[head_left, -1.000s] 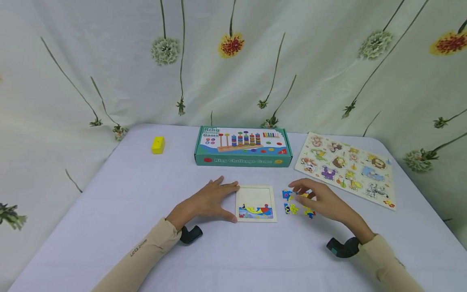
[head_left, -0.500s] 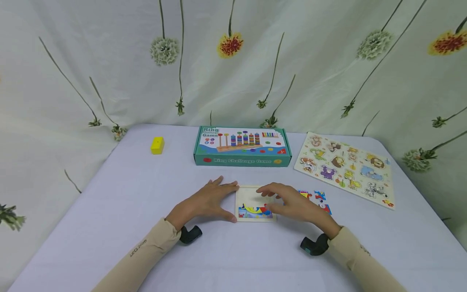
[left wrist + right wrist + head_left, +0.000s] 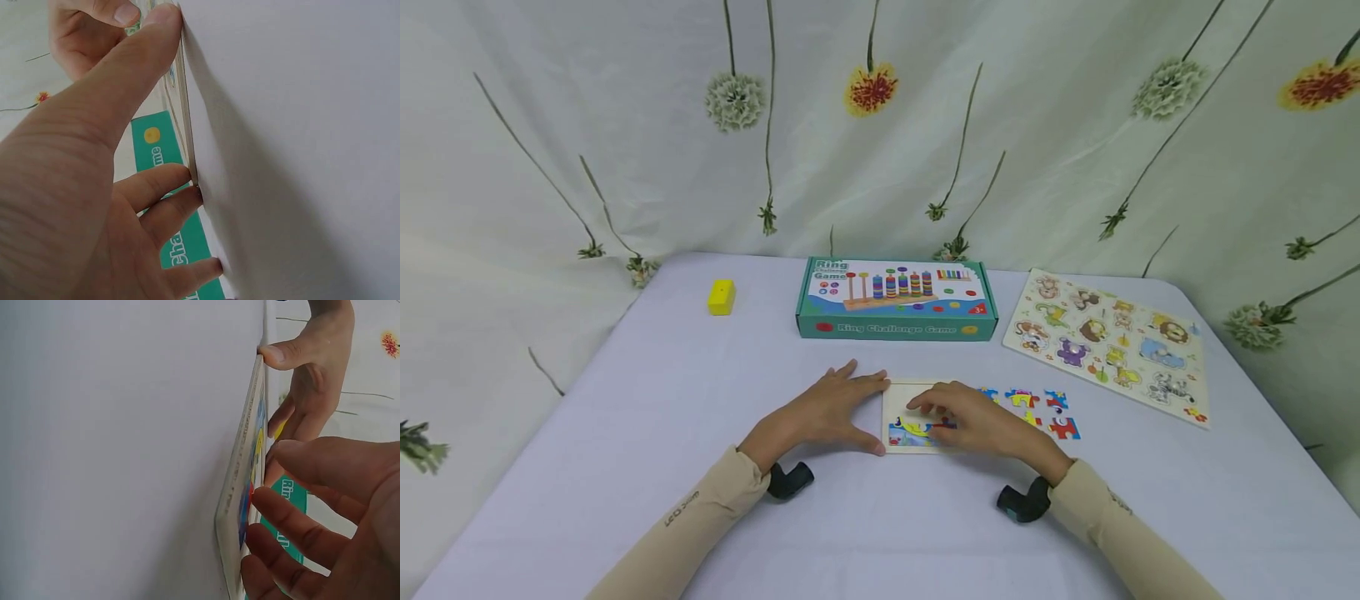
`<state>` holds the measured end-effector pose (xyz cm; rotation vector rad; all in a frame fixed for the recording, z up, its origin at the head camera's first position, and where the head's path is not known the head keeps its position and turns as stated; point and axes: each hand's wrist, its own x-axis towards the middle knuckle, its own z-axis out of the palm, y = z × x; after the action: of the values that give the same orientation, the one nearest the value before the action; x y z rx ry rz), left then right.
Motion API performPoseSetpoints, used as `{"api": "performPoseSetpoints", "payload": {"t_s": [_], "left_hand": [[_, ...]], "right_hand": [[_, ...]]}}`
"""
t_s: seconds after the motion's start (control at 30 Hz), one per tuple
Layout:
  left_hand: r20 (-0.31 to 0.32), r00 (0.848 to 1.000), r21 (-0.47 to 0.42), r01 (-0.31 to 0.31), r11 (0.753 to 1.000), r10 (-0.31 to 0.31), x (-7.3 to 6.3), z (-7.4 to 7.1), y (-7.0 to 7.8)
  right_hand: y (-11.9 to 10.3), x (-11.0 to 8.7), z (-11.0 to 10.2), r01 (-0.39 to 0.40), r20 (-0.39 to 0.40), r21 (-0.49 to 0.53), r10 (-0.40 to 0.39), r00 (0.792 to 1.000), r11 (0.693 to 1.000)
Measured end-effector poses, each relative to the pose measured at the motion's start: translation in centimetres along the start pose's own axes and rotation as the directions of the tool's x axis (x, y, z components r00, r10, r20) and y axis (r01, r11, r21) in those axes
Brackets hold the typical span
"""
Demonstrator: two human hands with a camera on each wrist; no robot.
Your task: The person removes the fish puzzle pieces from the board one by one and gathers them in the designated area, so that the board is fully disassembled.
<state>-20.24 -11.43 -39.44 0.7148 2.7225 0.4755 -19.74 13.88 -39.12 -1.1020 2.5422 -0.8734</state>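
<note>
A small wooden puzzle tray [image 3: 895,400] lies flat on the white cloth, with a blue, yellow and red picture along its near part. My left hand [image 3: 827,417] rests spread at its left side, thumb at the near corner and fingertips at the far one. The left wrist view has that thumb [image 3: 144,56] against the tray's edge. Over the tray's right half is my right hand [image 3: 973,421], fingers bent. In the right wrist view its lower fingertips [image 3: 265,497] come close to the picture. Its index fingertip is hidden behind the thumb, and whether anything is pinched there does not show.
Several loose jigsaw pieces [image 3: 1063,427] lie right of the tray, partly hidden by my right hand. Behind stands a green Ring Challenge Game box [image 3: 897,327]. An animal puzzle board [image 3: 1108,346] lies at the back right, a yellow block [image 3: 722,297] at the back left.
My right hand has moved left from above the loose pieces to over the tray, its fingers now bent lower. My left hand stays at the tray's left side.
</note>
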Motion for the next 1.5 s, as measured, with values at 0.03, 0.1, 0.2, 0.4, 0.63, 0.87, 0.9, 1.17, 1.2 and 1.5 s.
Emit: {"api": "performPoseSetpoints", "payload": {"t_s": [0.03, 0.1, 0.2, 0.4, 0.63, 0.87, 0.9, 1.17, 1.2, 1.5], "left_hand": [[-0.001, 1.0, -0.001, 0.0, 1.0, 0.0, 0.0, 0.0, 0.0], [-0.005, 1.0, -0.001, -0.006, 1.0, 0.006, 0.0, 0.0, -0.1], [-0.005, 1.0, -0.001, -0.007, 1.0, 0.007, 0.1, 0.0, -0.2], [-0.005, 1.0, -0.003, -0.021, 1.0, 0.021, 0.2, 0.0, -0.3], [-0.008, 1.0, -0.005, -0.028, 1.0, 0.028, 0.3, 0.1, -0.4], [-0.009, 0.999, -0.005, -0.031, 1.0, 0.031, 0.2, 0.1, -0.5], [-0.011, 0.999, -0.009, -0.034, 0.999, 0.034, 0.2, 0.1, -0.5], [-0.015, 0.999, -0.018, -0.034, 0.999, 0.034, 0.2, 0.0, -0.4], [-0.016, 0.999, -0.019, -0.032, 0.999, 0.032, 0.2, 0.0, -0.4], [-0.011, 1.0, -0.021, -0.027, 0.999, 0.027, 0.1, -0.1, -0.3]], "right_hand": [[0.0, 0.2, 0.0, -0.002, 0.008, -0.013, 0.003, 1.0, 1.0], [-0.1, 0.5, 0.1, -0.011, 0.022, -0.025, 0.011, 1.0, 1.0], [-0.2, 0.9, 0.2, -0.023, 0.041, -0.041, 0.025, 0.999, 0.999], [-0.1, 1.4, 0.4, -0.01, 0.065, -0.052, 0.013, 0.998, 0.999], [-0.1, 1.7, 0.4, 0.014, 0.093, -0.024, -0.012, 0.996, 1.0], [0.1, 1.7, 0.4, 0.02, 0.093, 0.006, -0.02, 0.995, 1.0], [0.1, 1.6, 0.4, 0.02, 0.093, 0.008, -0.02, 0.995, 1.0], [0.4, 1.7, 0.6, 0.025, 0.089, 0.033, -0.028, 0.996, 0.999], [0.4, 1.7, 0.6, 0.025, 0.089, 0.04, -0.029, 0.996, 0.999], [0.5, 1.8, 0.7, 0.027, 0.063, 0.084, -0.032, 0.997, 0.996]]}}
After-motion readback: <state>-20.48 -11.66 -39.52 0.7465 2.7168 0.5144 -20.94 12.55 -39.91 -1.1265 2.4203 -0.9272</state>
